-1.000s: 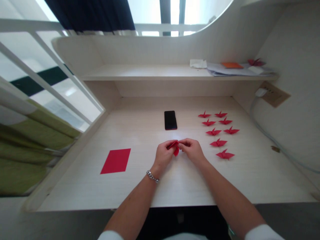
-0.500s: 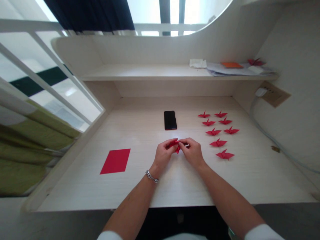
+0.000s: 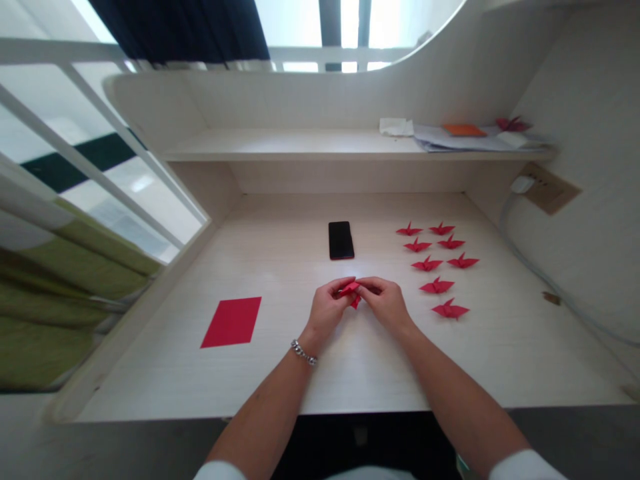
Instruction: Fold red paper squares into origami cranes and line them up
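Observation:
My left hand (image 3: pixel 327 308) and my right hand (image 3: pixel 386 301) meet over the middle of the pale wooden desk (image 3: pixel 350 373). Both pinch a small folded piece of red paper (image 3: pixel 351 291) between their fingertips. Most of the piece is hidden by my fingers, so its shape is unclear. A silver bracelet (image 3: pixel 304 352) sits on my left wrist.
A black phone (image 3: pixel 341 240) lies just beyond my hands. Several finished red paper cranes (image 3: pixel 437 267) stand in two rows to the right. A flat red sheet (image 3: pixel 232 322) lies at the left. The shelf (image 3: pixel 300 143) above holds papers (image 3: pixel 475 139) and another red crane (image 3: pixel 511 124). A cable (image 3: pixel 540 273) runs along the right wall.
The hands have stayed in place; the fingers have drawn closer together over the red paper, and less of it shows below them than a second ago.

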Demonstrator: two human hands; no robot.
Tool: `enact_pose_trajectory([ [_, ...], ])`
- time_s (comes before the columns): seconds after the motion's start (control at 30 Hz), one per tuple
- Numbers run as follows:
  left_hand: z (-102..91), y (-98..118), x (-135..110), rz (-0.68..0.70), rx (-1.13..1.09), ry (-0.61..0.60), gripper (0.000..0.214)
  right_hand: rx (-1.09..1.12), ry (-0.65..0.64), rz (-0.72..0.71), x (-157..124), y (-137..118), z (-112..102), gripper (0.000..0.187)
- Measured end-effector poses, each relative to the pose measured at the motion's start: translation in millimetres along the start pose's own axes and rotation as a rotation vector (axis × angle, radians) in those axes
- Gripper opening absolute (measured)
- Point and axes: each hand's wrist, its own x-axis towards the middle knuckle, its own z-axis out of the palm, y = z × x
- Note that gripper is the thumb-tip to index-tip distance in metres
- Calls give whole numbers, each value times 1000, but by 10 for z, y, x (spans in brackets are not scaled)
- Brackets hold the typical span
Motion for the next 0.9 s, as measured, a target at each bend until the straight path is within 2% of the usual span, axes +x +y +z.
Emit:
enact_pose_trajectory([
  [0.23,19,6,-10,-57,-59,-19,48,95,29,30,-2,-1,12,22],
  [0.4,6,-2,12,-14,-27,49,45,307,-17,268,38,47,47,40],
  [0.57,-17,14,23,31,6,135,48,349,-164,435,21,29,67,35],
  [0.67,-22,23,25,42,13,157,49,358,-218,459,4,7,59,36],
  [0.9,-12,31,14,29,7,189,50,353,-220,428,1,1,59,38],
])
